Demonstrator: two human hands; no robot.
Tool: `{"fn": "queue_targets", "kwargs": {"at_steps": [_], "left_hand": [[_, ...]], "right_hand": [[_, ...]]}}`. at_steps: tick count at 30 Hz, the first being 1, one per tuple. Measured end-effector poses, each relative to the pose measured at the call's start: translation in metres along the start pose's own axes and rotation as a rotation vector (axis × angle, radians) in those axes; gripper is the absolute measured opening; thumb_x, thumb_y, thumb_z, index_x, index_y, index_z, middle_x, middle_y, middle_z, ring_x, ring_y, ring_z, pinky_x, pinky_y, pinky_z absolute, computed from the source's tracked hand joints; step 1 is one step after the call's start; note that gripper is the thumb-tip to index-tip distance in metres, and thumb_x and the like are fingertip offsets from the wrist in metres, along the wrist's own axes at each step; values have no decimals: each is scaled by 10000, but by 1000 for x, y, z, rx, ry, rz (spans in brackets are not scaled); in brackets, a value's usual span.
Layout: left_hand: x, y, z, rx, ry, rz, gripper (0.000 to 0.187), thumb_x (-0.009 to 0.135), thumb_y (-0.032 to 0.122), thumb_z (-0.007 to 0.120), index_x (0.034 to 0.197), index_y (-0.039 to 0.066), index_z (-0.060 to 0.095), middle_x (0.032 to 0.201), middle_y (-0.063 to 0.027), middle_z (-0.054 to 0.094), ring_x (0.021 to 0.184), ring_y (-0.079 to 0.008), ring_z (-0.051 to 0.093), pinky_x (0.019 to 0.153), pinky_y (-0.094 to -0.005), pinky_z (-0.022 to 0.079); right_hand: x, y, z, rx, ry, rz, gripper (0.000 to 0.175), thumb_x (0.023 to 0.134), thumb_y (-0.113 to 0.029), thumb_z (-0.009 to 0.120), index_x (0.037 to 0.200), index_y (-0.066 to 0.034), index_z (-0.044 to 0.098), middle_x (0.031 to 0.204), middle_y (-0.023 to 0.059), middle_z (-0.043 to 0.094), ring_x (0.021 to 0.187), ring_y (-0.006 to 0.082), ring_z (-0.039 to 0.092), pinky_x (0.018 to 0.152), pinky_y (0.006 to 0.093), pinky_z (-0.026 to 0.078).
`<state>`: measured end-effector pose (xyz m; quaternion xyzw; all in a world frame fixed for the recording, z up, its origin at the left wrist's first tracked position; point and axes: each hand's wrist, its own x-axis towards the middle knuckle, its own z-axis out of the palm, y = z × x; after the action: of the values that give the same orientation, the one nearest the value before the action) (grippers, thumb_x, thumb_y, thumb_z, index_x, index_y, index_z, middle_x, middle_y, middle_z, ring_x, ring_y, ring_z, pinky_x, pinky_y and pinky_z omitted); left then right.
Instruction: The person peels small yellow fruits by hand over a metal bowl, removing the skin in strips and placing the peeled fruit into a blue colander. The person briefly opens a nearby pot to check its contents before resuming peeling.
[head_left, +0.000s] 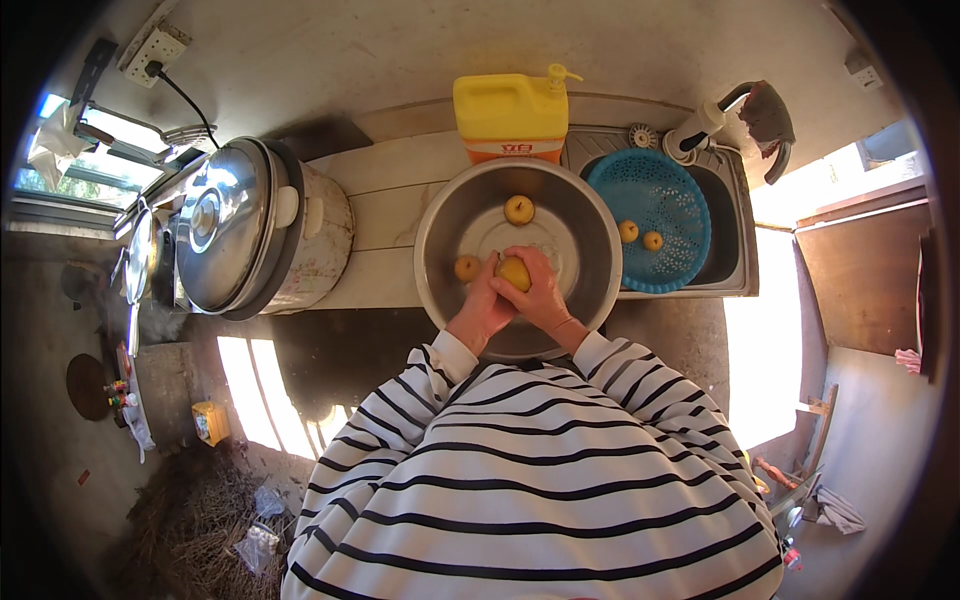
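Both my hands are over a large stainless steel basin (589, 217), cupped together around a yellow, pear-like fruit (514, 274). My left hand (482, 300) holds it from the left and below, its fingers partly hidden. My right hand (538, 286) wraps its right side. A second yellow fruit (519, 210) lies in the basin beyond my hands, and another (467, 268) is just left of my left hand. To the basin's right, a blue perforated plastic basket (611, 180) in the sink holds two smaller-looking yellow fruits (628, 231).
A yellow pump jug (511, 112) stands behind the basin. The steel sink (724, 255) is at the right, with a faucet (694, 131) behind the basket. A large lidded steel pot (225, 225) stands on the tiled counter (382, 217) at the left, near a plugged wall socket (156, 56).
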<state>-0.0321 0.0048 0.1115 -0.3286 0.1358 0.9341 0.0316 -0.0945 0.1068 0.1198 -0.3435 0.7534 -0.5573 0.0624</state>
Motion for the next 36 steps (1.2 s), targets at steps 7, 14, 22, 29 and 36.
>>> {"fn": "queue_targets", "kwargs": {"at_steps": [7, 14, 22, 29, 36], "left_hand": [[1, -7, -9, 353, 263, 176, 474, 995, 466, 364, 1272, 93, 462, 1220, -93, 555, 1080, -229, 594, 828, -423, 534], [0, -3, -22, 492, 247, 131, 402, 960, 460, 470, 1162, 114, 502, 1118, -96, 600, 1023, -235, 616, 746, -407, 561], [31, -10, -81, 138, 289, 18, 401, 957, 470, 494, 1169, 130, 513, 1062, -77, 616, 991, -233, 611, 751, -442, 551], [30, -19, -46, 233, 324, 29, 337, 974, 396, 421, 1091, 123, 581, 1104, -81, 610, 937, -222, 622, 748, -435, 549], [33, -21, -51, 726, 177, 530, 320, 992, 313, 411, 1165, 102, 579, 1098, -70, 587, 961, -187, 599, 778, -363, 526]], "right_hand": [[-1, 5, 14, 293, 55, 332, 195, 863, -175, 600, 959, -12, 646, 920, 128, 668, 914, 277, 633, 831, 343, 482], [1, 95, 13, 201, 174, 727, 223, 890, -170, 579, 1011, -7, 672, 898, 79, 690, 834, 182, 648, 749, 302, 510], [-18, 64, 12, 1030, -190, 972, 286, 964, -186, 505, 1090, 43, 622, 1097, 169, 656, 990, 242, 646, 880, 355, 513], [-34, 46, 23, -134, -127, 79, 353, 991, -244, 423, 1215, -39, 601, 1255, 176, 595, 1160, 317, 561, 936, 376, 477], [11, 19, 14, 665, -89, 1101, 420, 988, -264, 370, 1285, -34, 558, 1259, 163, 589, 1159, 300, 553, 974, 357, 437]]}}
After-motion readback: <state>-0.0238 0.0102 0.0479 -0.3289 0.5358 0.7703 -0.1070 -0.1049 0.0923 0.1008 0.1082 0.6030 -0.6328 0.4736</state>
